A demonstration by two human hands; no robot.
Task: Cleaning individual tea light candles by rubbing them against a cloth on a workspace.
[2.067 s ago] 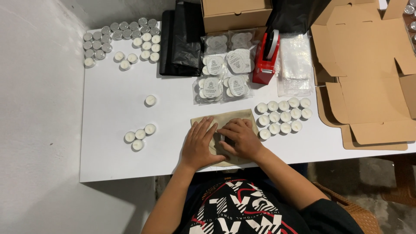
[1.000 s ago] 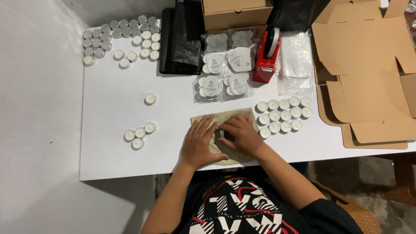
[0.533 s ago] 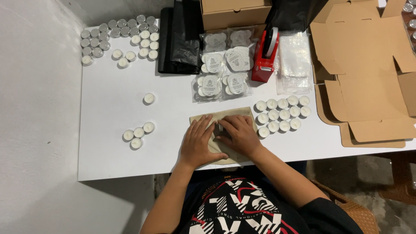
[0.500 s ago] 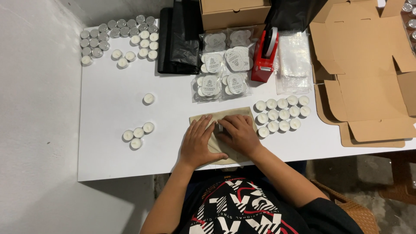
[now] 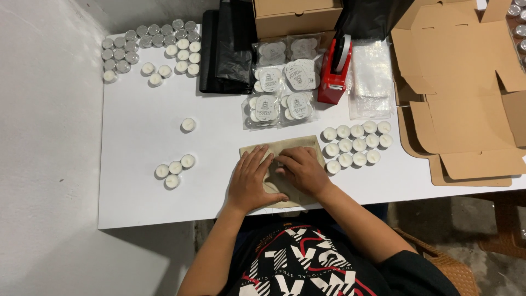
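A flat tan pouch lies near the front edge of the white table. My left hand rests flat on its left side, fingers spread. Over the pouch's right side sits my right hand, fingers curled and pressing down near the middle. Much of the pouch is hidden under both hands. Several white tealight candles sit in rows just right of the pouch.
More tealights sit at the left, one alone, many at the back left. Clear bags of round labels, a red tape dispenser, black bags, unfolded cardboard boxes fill the back and right.
Both hands have stayed on the pouch; my right hand's fingers shifted slightly over its middle. The view drifted a little.
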